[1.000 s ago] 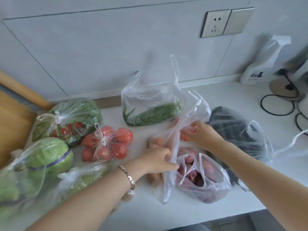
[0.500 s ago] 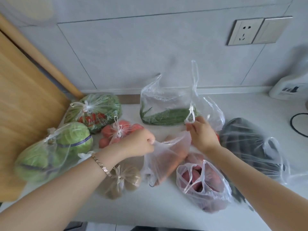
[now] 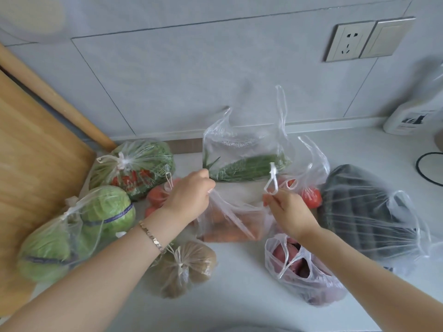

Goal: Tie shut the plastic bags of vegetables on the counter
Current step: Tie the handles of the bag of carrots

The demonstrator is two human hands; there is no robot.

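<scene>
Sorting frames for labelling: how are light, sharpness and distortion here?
Head view: soft even light, faint shadows, little glare on the carrot bag; head view, wide-angle lens bends the wall seams; head view, left hand and right hand fairly sharp, spray bottle at the right edge smeared.

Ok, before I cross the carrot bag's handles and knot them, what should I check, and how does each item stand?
1. The left hand grips its side of the carrot bag: ok.
2. The right hand pinches a handle, whose loop stands free above the hand: ok.
3. The carrots lie low in the bag, below the mouth: ok.
4. Mouth closed: not ok; it is spread open between the hands and there is no knot yet.
5. The pinched handle is free of the greens bag behind it: cannot tell, because the two overlap in this view.
</scene>
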